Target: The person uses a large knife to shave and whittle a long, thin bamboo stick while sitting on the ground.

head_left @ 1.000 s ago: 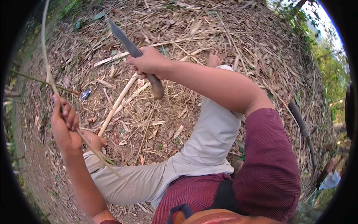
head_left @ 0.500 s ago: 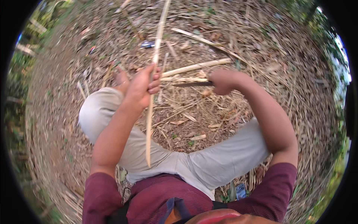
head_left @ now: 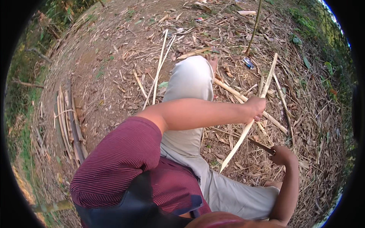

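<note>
My left hand [head_left: 255,109] is closed round the middle of a long pale split bamboo strip [head_left: 237,146], which slants from the upper right down towards my lap. To the right and nearer, my right hand [head_left: 284,156] grips a knife [head_left: 261,146]. Its dark narrow blade points up and left, its tip close to the strip; whether they touch I cannot tell. Beneath my left hand, a thicker pale bamboo piece [head_left: 276,122] lies on the ground, with another pale piece [head_left: 228,89] by my foot.
Two thin pale strips [head_left: 157,78] lie left of my raised knee [head_left: 192,74]. At far left is a tied bundle of sticks [head_left: 66,121]. A thin upright stem [head_left: 255,28] and a small shiny packet [head_left: 249,63] are ahead. Dry leaves and shavings cover the ground.
The view has swung left, bringing the tied bundle into sight. The strip in my left hand now slants more. Both hands keep their holds.
</note>
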A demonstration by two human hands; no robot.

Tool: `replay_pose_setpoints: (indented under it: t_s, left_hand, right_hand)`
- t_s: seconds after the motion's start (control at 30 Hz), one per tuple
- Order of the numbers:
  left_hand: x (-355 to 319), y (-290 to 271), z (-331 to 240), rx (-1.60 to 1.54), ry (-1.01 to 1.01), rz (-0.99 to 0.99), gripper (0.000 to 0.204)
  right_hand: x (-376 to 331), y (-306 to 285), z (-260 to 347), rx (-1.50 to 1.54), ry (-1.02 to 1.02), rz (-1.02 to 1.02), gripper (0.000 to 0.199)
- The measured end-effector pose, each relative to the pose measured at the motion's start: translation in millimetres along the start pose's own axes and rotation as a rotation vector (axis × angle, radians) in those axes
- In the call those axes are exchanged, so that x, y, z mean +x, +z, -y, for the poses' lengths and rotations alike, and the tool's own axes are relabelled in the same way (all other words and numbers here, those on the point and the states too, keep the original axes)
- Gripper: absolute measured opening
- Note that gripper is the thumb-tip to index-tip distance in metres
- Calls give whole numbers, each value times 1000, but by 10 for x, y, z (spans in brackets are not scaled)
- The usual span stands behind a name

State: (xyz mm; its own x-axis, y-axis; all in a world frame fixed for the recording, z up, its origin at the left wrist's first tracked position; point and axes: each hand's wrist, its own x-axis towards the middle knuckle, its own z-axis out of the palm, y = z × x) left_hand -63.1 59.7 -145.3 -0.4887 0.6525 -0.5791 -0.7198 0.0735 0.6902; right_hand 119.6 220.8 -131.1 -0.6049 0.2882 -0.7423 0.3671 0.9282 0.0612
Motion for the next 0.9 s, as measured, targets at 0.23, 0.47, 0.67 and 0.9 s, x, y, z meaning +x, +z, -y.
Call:
replay_pose_setpoints:
  t_s: [0.23,0.47,0.67,0.9]
  left_hand:
    - [-61,106,16,144,10,26,12]
    - [-52,160,157,126,-23,84,16]
    - [-37,136,179,200,8,88,22]
    - [-149,136,116,219,39,93,24]
  right_hand:
    - [136,68,111,-93,-42,32,40]
    - [331,214,167,-171,-59,102,38]
    - [349,221,231,-144,-59,115,38]
    - [373,227,232,-154,-77,99,41]
